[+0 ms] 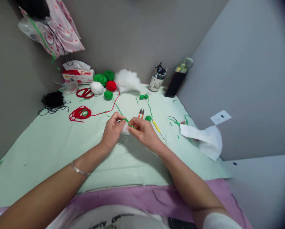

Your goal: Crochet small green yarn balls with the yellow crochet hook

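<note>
My left hand (114,128) pinches a small white and green yarn piece (125,128) over the middle of the table. From the other side my right hand (143,131) closes its fingers on the same piece, at its green edge. A green strand runs from it back towards a green yarn ball (108,95). Just behind my right hand lie thread snips (141,113) with orange handles and a small green crocheted ball (148,118). Right of it rests a crochet hook (158,128) with a yellow handle. A thin white strand (122,140) loops below my hands.
At the back stand a tissue box (78,76), white stuffing (127,80), a red yarn ball (111,85), a pen cup (157,81) and a bottle (177,79). Red yarn (80,113) and black yarn (53,100) lie left. Crumpled white tissue (205,138) lies right, near green scraps.
</note>
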The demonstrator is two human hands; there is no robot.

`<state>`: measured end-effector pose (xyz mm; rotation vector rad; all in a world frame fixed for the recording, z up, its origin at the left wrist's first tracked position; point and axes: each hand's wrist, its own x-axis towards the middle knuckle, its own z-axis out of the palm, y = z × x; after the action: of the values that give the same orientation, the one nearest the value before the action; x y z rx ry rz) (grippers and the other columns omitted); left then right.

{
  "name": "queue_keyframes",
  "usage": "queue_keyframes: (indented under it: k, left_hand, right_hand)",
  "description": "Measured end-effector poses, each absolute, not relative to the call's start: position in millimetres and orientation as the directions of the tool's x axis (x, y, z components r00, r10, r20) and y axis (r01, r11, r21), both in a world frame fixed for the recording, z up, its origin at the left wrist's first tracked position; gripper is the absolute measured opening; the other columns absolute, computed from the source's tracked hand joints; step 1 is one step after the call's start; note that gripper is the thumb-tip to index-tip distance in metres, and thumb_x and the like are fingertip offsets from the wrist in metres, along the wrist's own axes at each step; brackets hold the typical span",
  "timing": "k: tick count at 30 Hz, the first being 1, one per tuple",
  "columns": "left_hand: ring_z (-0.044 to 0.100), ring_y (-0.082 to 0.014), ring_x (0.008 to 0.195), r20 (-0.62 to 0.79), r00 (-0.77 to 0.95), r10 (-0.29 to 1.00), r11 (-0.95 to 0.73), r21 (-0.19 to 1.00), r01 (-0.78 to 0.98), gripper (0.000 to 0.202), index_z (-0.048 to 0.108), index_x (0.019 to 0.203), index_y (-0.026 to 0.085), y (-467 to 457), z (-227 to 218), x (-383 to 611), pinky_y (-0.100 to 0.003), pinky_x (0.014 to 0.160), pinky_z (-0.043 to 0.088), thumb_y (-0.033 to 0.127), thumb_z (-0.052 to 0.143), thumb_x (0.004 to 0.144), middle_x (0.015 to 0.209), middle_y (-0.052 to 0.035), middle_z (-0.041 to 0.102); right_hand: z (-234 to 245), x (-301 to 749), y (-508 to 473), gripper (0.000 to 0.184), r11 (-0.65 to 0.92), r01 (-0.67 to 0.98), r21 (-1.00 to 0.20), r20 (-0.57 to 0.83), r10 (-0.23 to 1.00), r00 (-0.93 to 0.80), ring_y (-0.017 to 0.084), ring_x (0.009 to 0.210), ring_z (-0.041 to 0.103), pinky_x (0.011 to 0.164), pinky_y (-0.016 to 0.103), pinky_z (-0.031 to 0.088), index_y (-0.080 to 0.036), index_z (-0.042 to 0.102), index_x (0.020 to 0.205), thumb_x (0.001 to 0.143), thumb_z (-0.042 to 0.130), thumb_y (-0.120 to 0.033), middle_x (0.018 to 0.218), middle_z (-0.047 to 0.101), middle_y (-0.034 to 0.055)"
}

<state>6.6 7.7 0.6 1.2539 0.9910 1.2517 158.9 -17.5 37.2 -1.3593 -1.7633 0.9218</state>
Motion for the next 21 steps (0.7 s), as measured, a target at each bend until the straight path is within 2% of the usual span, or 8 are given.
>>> queue_keyframes:
  k: [6, 11, 16, 21]
  left_hand:
    - [0.052, -0.0129, 0.066, 0.115, 0.19, 0.975, -0.083, 0.983, -0.167, 0.009, 0.058, 0.09, 0.022, 2, 2, 4, -0.026, 0.063, 0.042, 0.026, 0.065, 0.088, 0.081, 0.0033, 0.059]
    - [0.057, -0.0145, 0.078, 0.149, 0.278, 0.949, -0.093, 0.975, -0.204, 0.025, 0.059, 0.094, 0.021, 0, 5, -1, -0.028, 0.073, 0.046, 0.038, 0.076, 0.086, 0.09, 0.0004, 0.063]
    - [0.058, -0.0151, 0.077, 0.162, 0.259, 0.952, -0.112, 0.974, -0.198, 0.024, 0.058, 0.09, 0.021, 5, 4, 0, -0.028, 0.072, 0.046, 0.035, 0.076, 0.082, 0.087, 0.0007, 0.063]
    - [0.055, -0.0148, 0.073, 0.155, 0.139, 0.978, -0.136, 0.981, -0.136, 0.014, 0.057, 0.079, 0.021, 11, 0, 6, -0.028, 0.07, 0.043, 0.017, 0.069, 0.074, 0.077, 0.0032, 0.06]
  right_hand:
    - [31, 161, -12, 0.019, 0.108, 0.452, -0.885, 0.083, 0.994, -0.075, 0.01, 0.054, 0.029, 0.053, 0.028, 0.021, -0.021, 0.052, 0.065, 0.08, 0.061, -0.029, 0.053, 0.035, -0.0082]
    - [34, 165, -11, 0.022, 0.104, 0.441, -0.892, 0.102, 0.994, -0.026, 0.01, 0.055, 0.03, 0.054, 0.028, 0.022, -0.021, 0.051, 0.064, 0.081, 0.062, -0.03, 0.054, 0.037, -0.0072]
    - [42, 167, -15, 0.024, 0.137, 0.461, -0.877, 0.079, 0.986, -0.144, 0.01, 0.055, 0.033, 0.055, 0.028, 0.024, -0.021, 0.054, 0.069, 0.088, 0.059, -0.034, 0.058, 0.041, -0.0066]
    - [38, 158, -23, 0.017, 0.238, 0.547, -0.802, 0.138, 0.966, -0.218, 0.011, 0.057, 0.036, 0.059, 0.027, 0.027, -0.022, 0.049, 0.074, 0.091, 0.052, -0.025, 0.06, 0.043, -0.0066]
